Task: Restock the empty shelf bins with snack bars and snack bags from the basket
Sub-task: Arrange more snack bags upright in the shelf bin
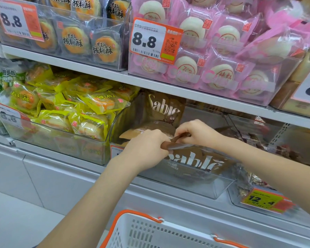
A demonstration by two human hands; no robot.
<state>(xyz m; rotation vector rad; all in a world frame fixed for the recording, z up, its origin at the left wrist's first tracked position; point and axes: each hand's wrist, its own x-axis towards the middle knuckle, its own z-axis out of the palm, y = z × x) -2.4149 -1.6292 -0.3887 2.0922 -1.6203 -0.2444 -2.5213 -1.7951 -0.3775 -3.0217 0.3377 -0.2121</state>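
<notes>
The white basket [168,233] with orange handles sits nearest, below the arms. Above it, the left hand [147,145] and right hand [197,133] both pinch the top edge of a brown Sable bag [195,161] standing inside the clear shelf bin [195,187]. Another Sable bag [164,109] stands behind.

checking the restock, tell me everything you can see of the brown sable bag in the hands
The brown Sable bag is a glossy packet with large white lettering. It stands in the clear plastic bin on the lower shelf, seen through the bin's front wall. The left hand and right hand pinch its top edge.
</notes>
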